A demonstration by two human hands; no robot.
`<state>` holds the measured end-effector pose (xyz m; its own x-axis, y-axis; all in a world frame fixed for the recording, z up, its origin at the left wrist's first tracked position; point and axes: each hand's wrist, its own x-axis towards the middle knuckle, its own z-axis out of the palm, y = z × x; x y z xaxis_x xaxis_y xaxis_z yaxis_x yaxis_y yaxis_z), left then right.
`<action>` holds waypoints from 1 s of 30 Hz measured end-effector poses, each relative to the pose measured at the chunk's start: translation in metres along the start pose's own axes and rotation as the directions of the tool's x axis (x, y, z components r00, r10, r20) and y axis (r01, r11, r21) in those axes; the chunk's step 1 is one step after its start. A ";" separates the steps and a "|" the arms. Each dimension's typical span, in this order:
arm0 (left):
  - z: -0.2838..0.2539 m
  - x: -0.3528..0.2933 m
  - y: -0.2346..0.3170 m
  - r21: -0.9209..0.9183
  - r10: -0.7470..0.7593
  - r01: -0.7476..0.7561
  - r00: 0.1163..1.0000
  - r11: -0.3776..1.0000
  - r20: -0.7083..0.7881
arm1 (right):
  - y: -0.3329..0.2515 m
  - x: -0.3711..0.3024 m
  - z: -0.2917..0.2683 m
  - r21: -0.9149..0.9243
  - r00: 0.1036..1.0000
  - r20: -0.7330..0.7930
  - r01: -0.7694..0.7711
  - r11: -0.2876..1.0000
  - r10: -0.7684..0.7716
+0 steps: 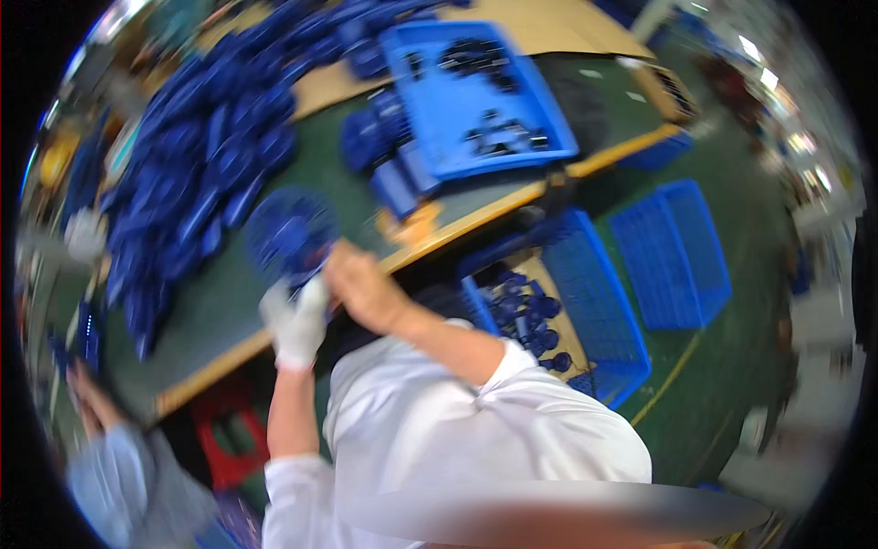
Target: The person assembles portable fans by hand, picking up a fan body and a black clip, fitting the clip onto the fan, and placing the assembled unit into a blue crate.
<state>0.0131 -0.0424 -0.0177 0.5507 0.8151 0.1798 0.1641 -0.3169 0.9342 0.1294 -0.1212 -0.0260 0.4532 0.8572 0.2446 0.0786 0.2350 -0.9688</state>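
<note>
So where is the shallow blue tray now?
In the head view, the tray stands upper centre on the green table, right of the blue-part pile, beyond the right hand.

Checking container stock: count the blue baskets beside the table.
2: one basket holding dark parts, another to its right. A blue shape, partly hidden by the table, may be a third.

The head-worn fisheye looks steeply down from beside the near edge of the counter [215, 316], fairly near the left hand [298, 322] and right hand [368, 289], reaching floor [681, 407] past the right end.
</note>
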 end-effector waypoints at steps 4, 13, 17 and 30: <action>0.017 0.011 0.005 -0.154 0.005 0.013 0.993 0.988 0.120 | 0.006 0.003 -0.006 0.316 0.924 -0.032 -0.353 0.880 0.382; 0.035 0.004 0.013 -0.566 -0.250 0.423 0.899 0.708 0.360 | -0.023 0.010 -0.019 -0.076 0.985 -0.125 -0.126 0.989 0.116; 0.021 0.034 -0.006 0.114 0.207 -0.220 0.972 0.969 0.111 | -0.035 0.032 -0.029 -0.463 0.980 -0.141 0.057 0.884 -0.138; -0.010 0.166 -0.023 0.952 0.206 -0.136 0.975 0.276 0.080 | -0.012 0.086 -0.076 -0.992 0.968 -0.045 -0.013 0.127 -0.246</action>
<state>0.0930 0.1050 -0.0058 0.6361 0.6909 0.3436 0.7490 -0.6598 -0.0601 0.2353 -0.0848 0.0036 0.4590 0.7516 0.4738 0.8846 -0.4360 -0.1655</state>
